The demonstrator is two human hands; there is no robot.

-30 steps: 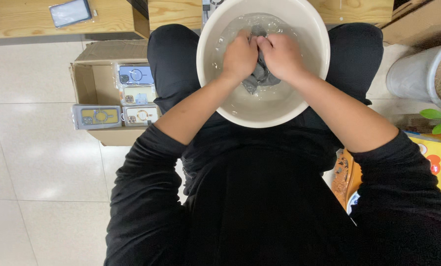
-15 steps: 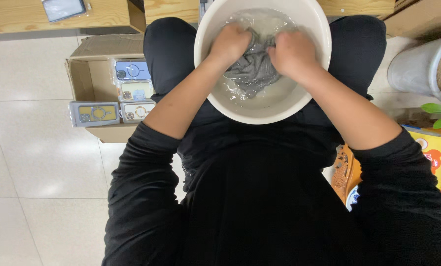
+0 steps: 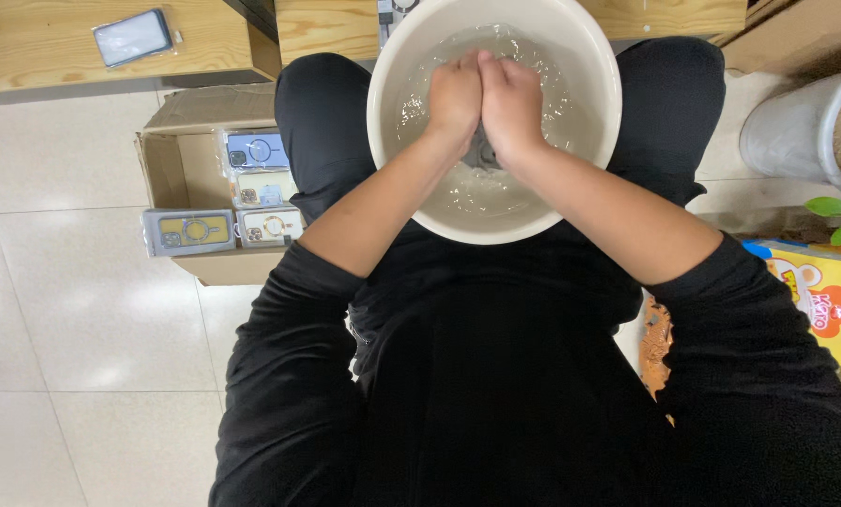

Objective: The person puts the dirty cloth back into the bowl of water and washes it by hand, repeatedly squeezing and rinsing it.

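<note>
In the white basin (image 3: 495, 211) on the person's lap: both hands in water.
Left hand (image 3: 455, 94) and right hand (image 3: 511, 99) pressed together, fingers closed around a grey cloth (image 3: 483, 153), mostly hidden between them.

Cardboard box (image 3: 187, 150) of packaged phone cases (image 3: 187, 231) on the tiled floor (image 3: 73, 329) — plus a potted plant (image 3: 829, 131) and yellow carton (image 3: 819, 296) opposite.
</note>
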